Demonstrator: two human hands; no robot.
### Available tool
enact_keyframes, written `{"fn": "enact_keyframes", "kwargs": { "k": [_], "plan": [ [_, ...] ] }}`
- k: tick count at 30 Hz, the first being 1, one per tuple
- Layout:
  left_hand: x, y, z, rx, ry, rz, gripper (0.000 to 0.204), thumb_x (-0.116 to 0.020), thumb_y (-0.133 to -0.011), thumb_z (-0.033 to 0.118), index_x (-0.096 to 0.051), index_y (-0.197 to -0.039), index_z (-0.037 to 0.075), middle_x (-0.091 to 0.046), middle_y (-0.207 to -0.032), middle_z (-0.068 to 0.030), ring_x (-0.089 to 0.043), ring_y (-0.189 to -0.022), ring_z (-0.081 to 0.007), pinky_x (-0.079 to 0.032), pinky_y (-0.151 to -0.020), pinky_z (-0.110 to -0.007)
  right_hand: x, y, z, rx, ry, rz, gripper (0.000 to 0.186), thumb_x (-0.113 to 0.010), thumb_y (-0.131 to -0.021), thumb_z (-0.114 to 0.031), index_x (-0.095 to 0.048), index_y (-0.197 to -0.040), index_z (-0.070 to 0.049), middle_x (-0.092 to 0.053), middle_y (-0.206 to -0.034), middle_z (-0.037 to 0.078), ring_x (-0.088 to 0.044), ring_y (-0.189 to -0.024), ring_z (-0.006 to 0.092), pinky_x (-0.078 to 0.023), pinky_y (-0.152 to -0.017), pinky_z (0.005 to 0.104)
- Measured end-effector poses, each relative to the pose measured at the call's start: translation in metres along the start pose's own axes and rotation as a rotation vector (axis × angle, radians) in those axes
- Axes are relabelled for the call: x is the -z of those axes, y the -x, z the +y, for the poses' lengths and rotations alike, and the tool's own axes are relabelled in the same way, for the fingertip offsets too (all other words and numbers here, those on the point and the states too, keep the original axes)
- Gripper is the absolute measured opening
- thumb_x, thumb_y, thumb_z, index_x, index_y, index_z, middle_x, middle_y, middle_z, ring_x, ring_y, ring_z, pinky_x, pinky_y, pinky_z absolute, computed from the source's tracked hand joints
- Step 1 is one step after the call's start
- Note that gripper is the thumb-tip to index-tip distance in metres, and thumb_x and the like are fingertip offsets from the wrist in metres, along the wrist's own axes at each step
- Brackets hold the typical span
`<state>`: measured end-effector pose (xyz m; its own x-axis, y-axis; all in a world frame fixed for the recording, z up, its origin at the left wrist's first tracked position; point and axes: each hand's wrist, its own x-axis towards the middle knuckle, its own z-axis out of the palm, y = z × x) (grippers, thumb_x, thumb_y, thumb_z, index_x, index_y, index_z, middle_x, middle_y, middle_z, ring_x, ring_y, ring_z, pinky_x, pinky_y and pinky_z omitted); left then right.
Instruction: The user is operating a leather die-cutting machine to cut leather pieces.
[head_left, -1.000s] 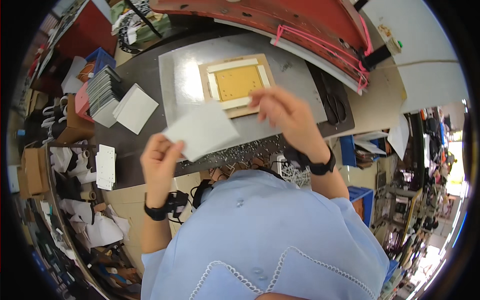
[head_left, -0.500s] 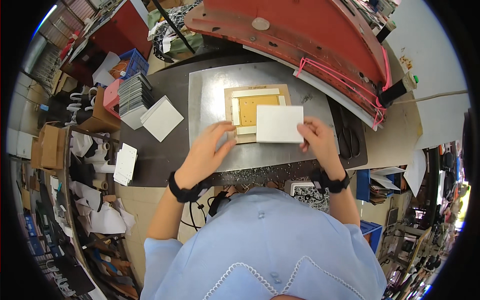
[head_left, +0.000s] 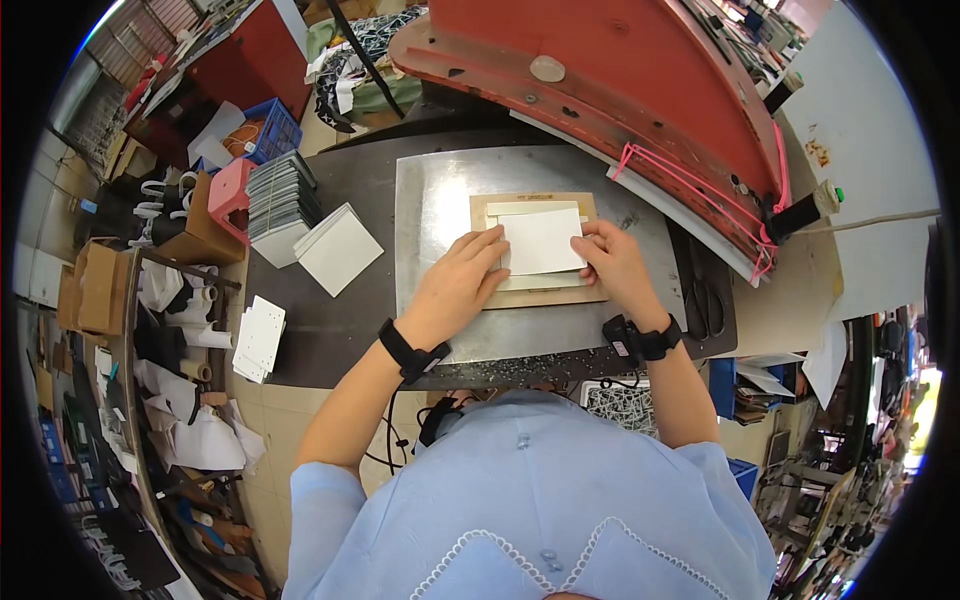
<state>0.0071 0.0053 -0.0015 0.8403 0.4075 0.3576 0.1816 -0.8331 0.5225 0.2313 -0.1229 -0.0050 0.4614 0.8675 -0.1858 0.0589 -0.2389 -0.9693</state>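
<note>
A white rectangular card (head_left: 542, 243) lies over the framed template (head_left: 545, 297), a tan board with pale strips around its middle, and hides most of that middle. Fingertips and thumb of my left hand (head_left: 455, 280) hold the card's left edge, the fingers fairly straight. At the card's right edge, my right hand (head_left: 618, 268) pinches it between thumb and curled fingers. Both wrists wear black bands. Under the template is a shiny metal plate (head_left: 430, 210) on the dark table.
A red machine (head_left: 600, 70) with pink cord overhangs the far right. Left of the plate lie white cards (head_left: 340, 252) beside a stack of grey-edged pieces (head_left: 280, 205). Small punched cards (head_left: 258, 340) sit at the table's left edge. Black scissors (head_left: 706, 305) lie right; scraps dot the front edge.
The white card has moved left and now covers the template's yellow middle. My left hand has come from beside the template onto the card's left edge; my right hand still grips the right edge.
</note>
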Motion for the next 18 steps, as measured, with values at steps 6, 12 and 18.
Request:
{"fn": "enact_keyframes", "kwargs": {
  "k": [6, 12, 18],
  "plan": [
    [-0.006, -0.011, -0.002, 0.029, -0.063, -0.036, 0.038, -0.065, -0.09, 0.019, -0.056, -0.122, 0.001, -0.052, -0.139, -0.0161, -0.052, -0.118, -0.0363, -0.046, -0.098, -0.041, -0.003, 0.005, -0.008, 0.039, 0.225, 0.071, 0.036, -0.064, -0.092, -0.021, -0.059, -0.119, 0.002, -0.067, -0.078, 0.01, -0.061, -0.058, 0.0165, -0.048, -0.054, 0.0288],
    [-0.007, -0.013, -0.007, 0.004, -0.075, -0.06, 0.041, -0.067, -0.088, 0.02, -0.055, -0.124, 0.001, -0.051, -0.141, -0.0162, -0.051, -0.116, -0.0394, -0.046, -0.098, -0.043, -0.009, 0.027, -0.013, 0.28, 0.587, 0.201, 0.035, -0.06, -0.091, -0.02, -0.062, -0.121, -0.003, -0.068, -0.087, 0.018, -0.066, -0.071, 0.0321, -0.051, -0.066, 0.0389],
    [-0.005, -0.014, -0.006, 0.004, -0.133, -0.115, 0.044, -0.066, -0.089, 0.02, -0.052, -0.127, 0.003, -0.05, -0.142, -0.0156, -0.05, -0.116, -0.0425, -0.045, -0.098, -0.045, -0.009, 0.023, 0.003, 0.42, 0.698, 0.205, 0.024, -0.058, -0.092, -0.017, -0.067, -0.111, -0.004, -0.069, -0.095, 0.017, -0.066, -0.085, 0.0343, -0.053, -0.074, 0.0405]
  ]
}}
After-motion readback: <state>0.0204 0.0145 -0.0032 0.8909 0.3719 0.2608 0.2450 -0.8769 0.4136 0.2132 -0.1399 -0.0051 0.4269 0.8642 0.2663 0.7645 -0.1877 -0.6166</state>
